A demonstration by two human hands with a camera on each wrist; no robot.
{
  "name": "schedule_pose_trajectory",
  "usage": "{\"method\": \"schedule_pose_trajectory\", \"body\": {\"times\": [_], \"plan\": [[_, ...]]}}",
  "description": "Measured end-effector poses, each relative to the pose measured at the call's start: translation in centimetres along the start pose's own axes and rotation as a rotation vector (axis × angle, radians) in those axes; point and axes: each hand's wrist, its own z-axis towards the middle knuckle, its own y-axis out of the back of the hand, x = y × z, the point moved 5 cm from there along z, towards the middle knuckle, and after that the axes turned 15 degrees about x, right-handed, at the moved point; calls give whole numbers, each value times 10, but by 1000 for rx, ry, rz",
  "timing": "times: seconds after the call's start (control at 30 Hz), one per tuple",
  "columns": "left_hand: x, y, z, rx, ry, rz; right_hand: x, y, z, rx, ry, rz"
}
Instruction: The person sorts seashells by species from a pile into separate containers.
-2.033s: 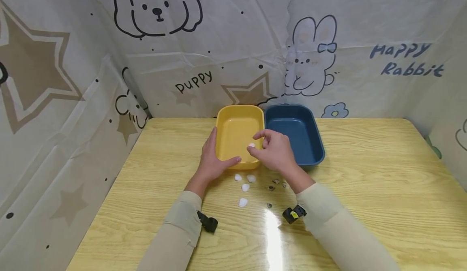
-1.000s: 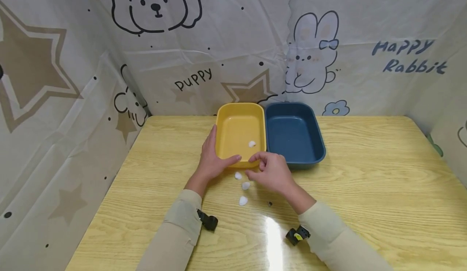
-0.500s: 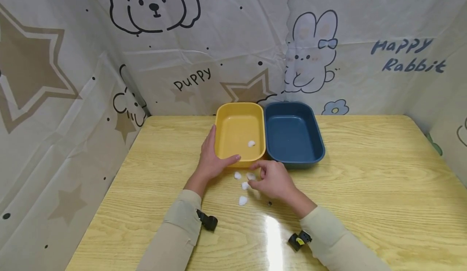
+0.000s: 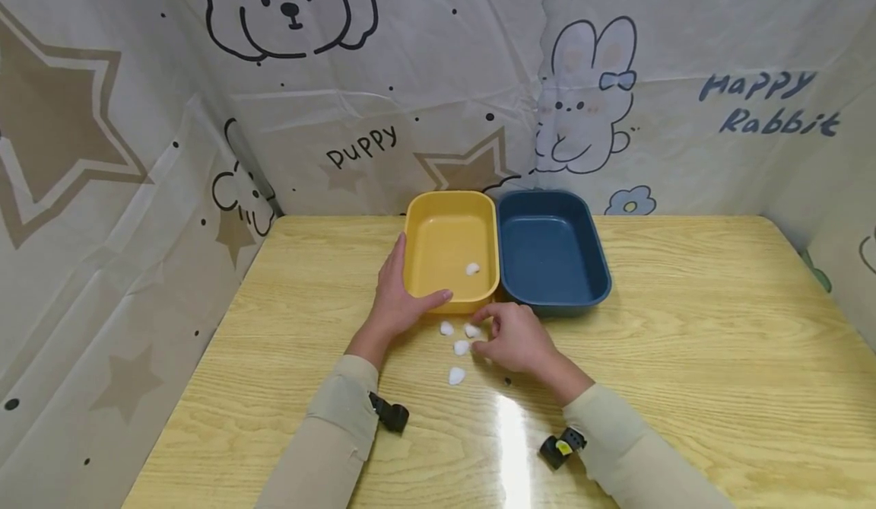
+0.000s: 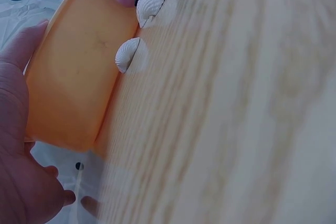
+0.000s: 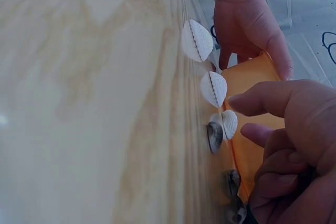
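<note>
Seashell point(image 4: 471, 331), white and ungripped, is being flanked on the surface point(image 4: 684, 357) just in front of the yellow tray point(image 4: 448, 244) by the right hand's point(image 4: 516, 337) parted thumb and forefinger, while the tray's near-left corner is being gripped by the left hand point(image 4: 399, 297).

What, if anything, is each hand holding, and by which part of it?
The left hand holds the yellow tray by its near left corner. The right hand holds nothing that can be seen: its fingers are parted beside the white shells.
</note>
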Motion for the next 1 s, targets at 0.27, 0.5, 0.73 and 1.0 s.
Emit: {"method": "schedule_pose_trajectory", "body": {"times": [0.27,0.5,0.73,1.0], "plan": [[-2,0,0,4,3,3,-1,-2,3,7,-26,-28],[-2,0,-1,-3,5,10,-3,-5,4,2,-26,-38],[-2,0,-2,-3,12,11,-4,-7,5,3,-57,-55],[-2,1,-2,-7,0,15,-2,-6,5,-2,-84,-56]]}}
